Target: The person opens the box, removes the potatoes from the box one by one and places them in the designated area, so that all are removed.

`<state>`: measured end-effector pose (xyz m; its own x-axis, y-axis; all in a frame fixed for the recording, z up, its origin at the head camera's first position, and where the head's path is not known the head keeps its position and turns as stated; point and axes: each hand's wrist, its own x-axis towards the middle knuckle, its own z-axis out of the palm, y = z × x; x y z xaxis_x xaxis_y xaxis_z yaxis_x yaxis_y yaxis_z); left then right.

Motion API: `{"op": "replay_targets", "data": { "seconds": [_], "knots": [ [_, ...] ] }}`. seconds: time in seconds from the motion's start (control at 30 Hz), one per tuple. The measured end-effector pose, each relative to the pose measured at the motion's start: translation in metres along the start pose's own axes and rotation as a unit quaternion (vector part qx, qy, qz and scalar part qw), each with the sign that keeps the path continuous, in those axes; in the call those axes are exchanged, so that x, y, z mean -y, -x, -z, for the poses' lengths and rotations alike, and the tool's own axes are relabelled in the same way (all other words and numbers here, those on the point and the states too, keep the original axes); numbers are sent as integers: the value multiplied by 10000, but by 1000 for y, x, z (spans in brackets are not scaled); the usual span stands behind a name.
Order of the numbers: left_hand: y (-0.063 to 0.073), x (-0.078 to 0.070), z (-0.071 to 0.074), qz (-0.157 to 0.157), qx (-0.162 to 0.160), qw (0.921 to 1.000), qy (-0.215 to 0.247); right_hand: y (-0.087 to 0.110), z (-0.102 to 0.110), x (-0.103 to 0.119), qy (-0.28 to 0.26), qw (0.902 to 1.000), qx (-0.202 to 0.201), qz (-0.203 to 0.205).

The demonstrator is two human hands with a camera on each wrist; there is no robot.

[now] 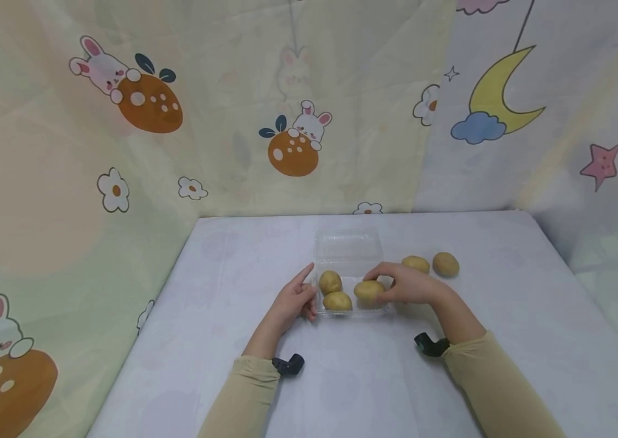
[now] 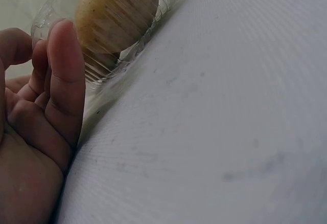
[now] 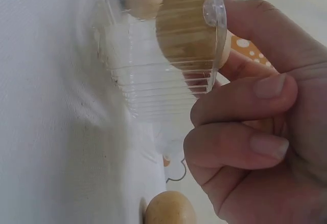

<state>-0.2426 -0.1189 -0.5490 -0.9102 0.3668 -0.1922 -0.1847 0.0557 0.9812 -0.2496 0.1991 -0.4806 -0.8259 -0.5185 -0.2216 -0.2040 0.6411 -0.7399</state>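
Note:
A clear plastic clamshell container (image 1: pixel 348 268) lies with its lid tipped back. Two potatoes sit in its left part, one potato (image 1: pixel 330 281) behind the other potato (image 1: pixel 337 302). Over the right part, my right hand (image 1: pixel 410 285) pinches another potato (image 1: pixel 369 292) between thumb and fingers. The right wrist view shows this potato (image 3: pixel 186 24) through the ribbed wall, with the hand's other fingers curled outside. My left hand (image 1: pixel 294 301) is at the container's left edge, index finger extended and the others loosely bent. In the left wrist view, a fingertip (image 2: pixel 65 35) appears against the container wall.
Right of the container, behind my right hand, lie a potato (image 1: pixel 415 263) and a rounder potato (image 1: pixel 446 264). A white cloth (image 1: pixel 353 383) covers the table. Printed fabric (image 1: pixel 221 140) hangs behind and at the sides. Each wrist carries a small black camera (image 1: pixel 289 365).

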Motion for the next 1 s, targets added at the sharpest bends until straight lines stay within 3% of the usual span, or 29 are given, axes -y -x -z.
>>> {"op": "replay_targets", "data": {
  "seconds": [0.3,0.5,0.7,1.0],
  "knots": [
    [0,-1,-1,-34,-18,10000,20,3,5,-8,-424,9971,-229,582],
    [1,-2,-1,6,-19,10000,4,13,8,-22,-374,9922,-541,1062],
    [0,-1,-1,-9,-3,10000,-22,30,14,-43,-331,9883,-1109,997],
    [0,0,-1,15,-55,10000,-54,50,17,-74,-277,9871,-1384,753]
  ]
}}
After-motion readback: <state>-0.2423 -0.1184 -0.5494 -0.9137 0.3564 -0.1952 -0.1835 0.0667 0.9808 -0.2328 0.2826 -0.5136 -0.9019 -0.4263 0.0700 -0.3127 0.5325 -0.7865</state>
